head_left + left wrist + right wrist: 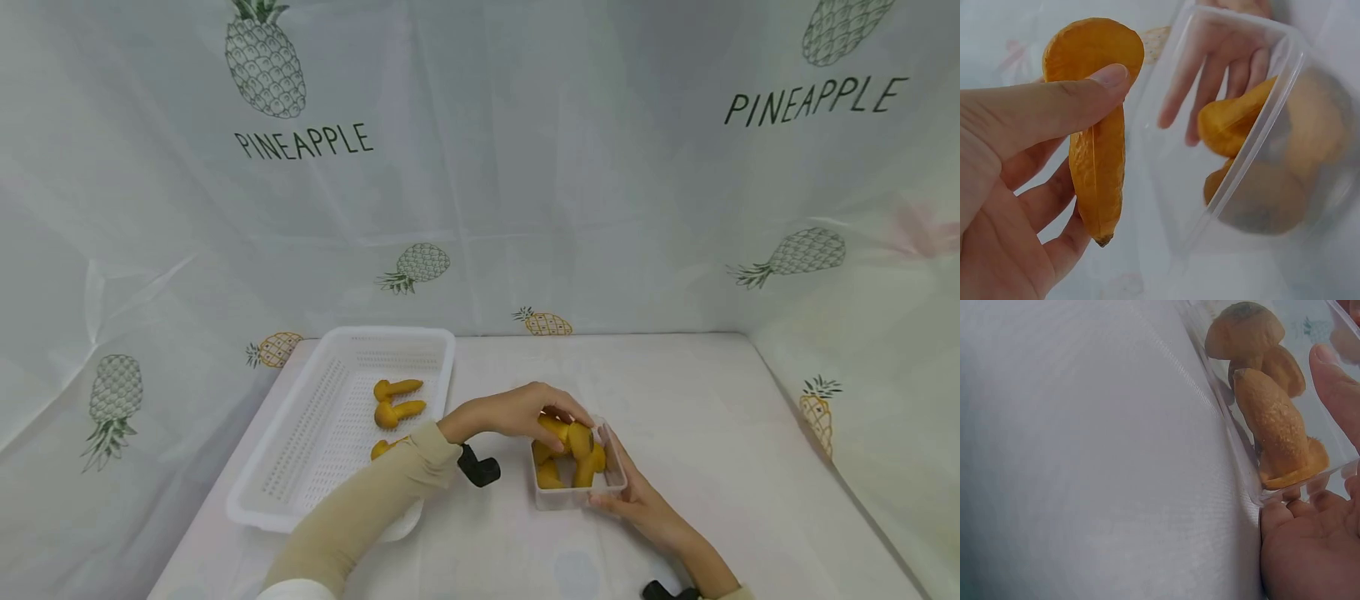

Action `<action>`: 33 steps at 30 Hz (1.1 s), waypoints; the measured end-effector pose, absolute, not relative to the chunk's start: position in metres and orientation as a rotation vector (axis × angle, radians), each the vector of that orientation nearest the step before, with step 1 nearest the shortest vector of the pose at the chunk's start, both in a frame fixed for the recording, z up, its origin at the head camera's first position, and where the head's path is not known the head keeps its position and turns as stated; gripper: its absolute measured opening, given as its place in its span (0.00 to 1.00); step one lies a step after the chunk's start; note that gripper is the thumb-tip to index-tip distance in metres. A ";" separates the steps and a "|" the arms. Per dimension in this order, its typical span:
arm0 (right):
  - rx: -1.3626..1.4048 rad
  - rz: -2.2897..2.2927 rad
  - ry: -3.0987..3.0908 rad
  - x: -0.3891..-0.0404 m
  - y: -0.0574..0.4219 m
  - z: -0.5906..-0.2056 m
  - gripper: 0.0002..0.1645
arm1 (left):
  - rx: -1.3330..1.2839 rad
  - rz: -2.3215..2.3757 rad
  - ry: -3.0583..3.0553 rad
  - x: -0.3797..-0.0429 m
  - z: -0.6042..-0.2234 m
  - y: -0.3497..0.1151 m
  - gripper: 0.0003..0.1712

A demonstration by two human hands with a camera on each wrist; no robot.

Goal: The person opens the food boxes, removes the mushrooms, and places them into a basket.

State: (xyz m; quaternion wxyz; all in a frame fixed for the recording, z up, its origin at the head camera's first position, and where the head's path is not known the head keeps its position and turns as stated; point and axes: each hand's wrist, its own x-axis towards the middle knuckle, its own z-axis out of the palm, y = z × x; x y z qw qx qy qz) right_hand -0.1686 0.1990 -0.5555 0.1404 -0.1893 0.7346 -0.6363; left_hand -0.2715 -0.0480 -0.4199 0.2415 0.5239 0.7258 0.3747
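My left hand [528,410] is over the clear plastic box [562,500] and pinches a yellow-orange mushroom [1097,169]. In the left wrist view the thumb presses below its cap, and the stem points down beside the box wall. The right hand [641,504] holds the box at its right side, thumb at the near corner and fingers along the far side. Several more mushrooms [1272,425] lie inside the box, seen through its wall in the right wrist view. Part of the box's far side is hidden by the left hand.
A white perforated basket [273,433] stands on the left of the table, with a few mushrooms [397,414] in it; the left sleeve covers part of it. Behind the table hangs a pineapple-print curtain [480,167]. Black wrist mounts [480,468] are on both arms.
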 end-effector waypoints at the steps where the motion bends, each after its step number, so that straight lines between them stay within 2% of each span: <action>1: -0.551 -1.839 2.126 -0.169 0.199 -0.556 0.64 | 1.420 1.038 2.000 -0.272 -0.417 -0.052 0.27; 17: -0.594 -1.830 2.181 -0.172 0.199 -0.556 0.63 | 1.217 1.169 2.234 -0.282 -0.396 -0.128 0.28; 33: -0.597 -1.875 2.091 -0.173 0.199 -0.561 0.64 | 0.950 1.293 2.524 -0.268 -0.397 -0.240 0.28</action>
